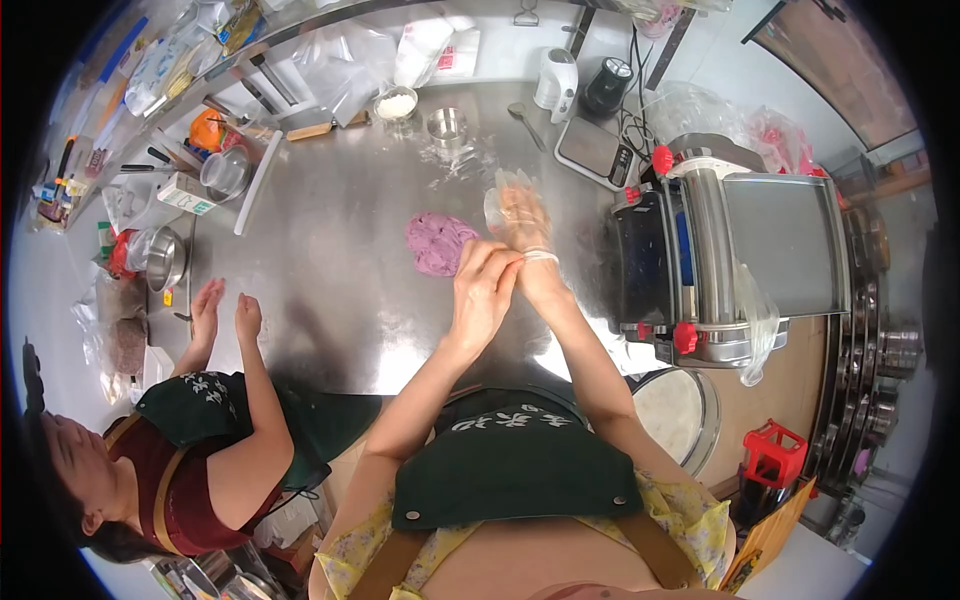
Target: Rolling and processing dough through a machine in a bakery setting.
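Observation:
A loose clear plastic glove (497,205) covers my right hand (527,222), which is stretched out over the steel worktop with its fingers extended. At that wrist, my left hand (486,285) pinches the rolled white cuff of the glove (541,255). Just left of the gloved hand, a lump of purple dough (438,243) rests on the metal surface, touched by neither palm. Its right edge lies close to the knuckles of my left hand.
A dough sheeter with red knobs (715,250) stands at the right. Behind are a kitchen scale (596,154), a spoon (525,127), a metal ring mould (446,124) and a bowl of white powder (396,104). At the left, a co-worker's hands (207,308) hover by the worktop.

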A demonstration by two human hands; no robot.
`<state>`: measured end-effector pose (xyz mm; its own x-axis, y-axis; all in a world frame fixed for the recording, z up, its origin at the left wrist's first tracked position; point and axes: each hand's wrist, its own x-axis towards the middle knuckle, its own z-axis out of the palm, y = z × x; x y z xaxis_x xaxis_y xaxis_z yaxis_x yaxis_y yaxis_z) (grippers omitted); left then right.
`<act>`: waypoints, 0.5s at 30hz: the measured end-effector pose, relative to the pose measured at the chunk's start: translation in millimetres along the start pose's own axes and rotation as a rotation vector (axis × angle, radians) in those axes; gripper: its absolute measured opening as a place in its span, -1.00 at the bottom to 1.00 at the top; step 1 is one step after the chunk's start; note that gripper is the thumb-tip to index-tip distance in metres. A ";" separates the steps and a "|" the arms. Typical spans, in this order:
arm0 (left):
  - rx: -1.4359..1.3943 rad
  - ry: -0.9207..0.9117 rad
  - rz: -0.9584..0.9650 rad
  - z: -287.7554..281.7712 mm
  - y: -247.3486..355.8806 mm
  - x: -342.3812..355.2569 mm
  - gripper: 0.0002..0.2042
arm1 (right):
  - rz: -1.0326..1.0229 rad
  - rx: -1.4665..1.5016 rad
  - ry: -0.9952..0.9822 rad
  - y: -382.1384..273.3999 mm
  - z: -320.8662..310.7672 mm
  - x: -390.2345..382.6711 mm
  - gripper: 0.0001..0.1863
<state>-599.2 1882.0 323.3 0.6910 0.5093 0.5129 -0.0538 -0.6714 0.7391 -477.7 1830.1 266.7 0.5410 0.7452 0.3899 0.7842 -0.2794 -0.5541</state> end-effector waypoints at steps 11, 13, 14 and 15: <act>-0.240 -0.307 -0.326 4.5 5.7 -7.2 -0.91 | 0.247 -0.295 -0.333 14.9 -5.0 11.9 -0.37; -0.329 -0.439 -0.378 4.0 26.5 -12.8 -0.90 | 0.003 0.111 -0.199 35.8 -5.4 1.2 -0.42; -0.290 -0.448 -0.326 4.7 36.6 -14.4 -0.90 | -0.001 0.114 -0.204 23.5 -5.0 3.1 -0.42; -0.251 -0.405 -0.286 8.7 38.7 -17.1 -0.88 | 0.237 0.654 -0.103 7.5 -0.7 4.0 -0.40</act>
<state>-606.8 1842.6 339.4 0.9228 0.3709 0.1045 0.0404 -0.3628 0.9310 -469.4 1830.6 264.6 0.6180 0.7717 0.1503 0.2872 -0.0437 -0.9569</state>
